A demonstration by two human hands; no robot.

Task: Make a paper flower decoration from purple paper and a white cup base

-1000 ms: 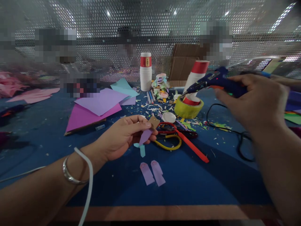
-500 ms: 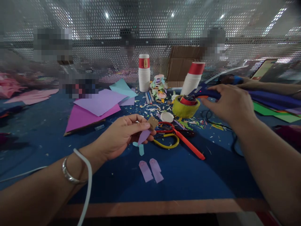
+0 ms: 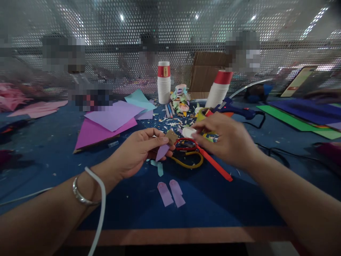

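- The left hand (image 3: 141, 151) has its grip pinching a small brown cardboard piece (image 3: 171, 136) and a pointed purple paper piece (image 3: 162, 153), above the tabletop (image 3: 128, 209); a loose pinch could let them slip out of line.
- The right hand (image 3: 226, 138), at 3 o'clock from them, has its grip slightly spread; I see nothing in it.
- If the pale specks on the cardboard are glue, delay could let them set, or fingertips could stick.
- The dark blue glue gun (image 3: 237, 109), at 1 o'clock from the right hand, probably could burn a knuckle or slide if its cord is snagged.
- The yellow-green tape roll (image 3: 201, 114), at 10 o'clock from that hand, encloses something red (image 3: 209, 112), mostly hidden.
- At 12 o'clock, a white-and-red paper cup stack (image 3: 217, 94) leans; a knock could topple it.
- The round white lid (image 3: 188, 132), at 9 o'clock, has its inside partly covered by fingers.
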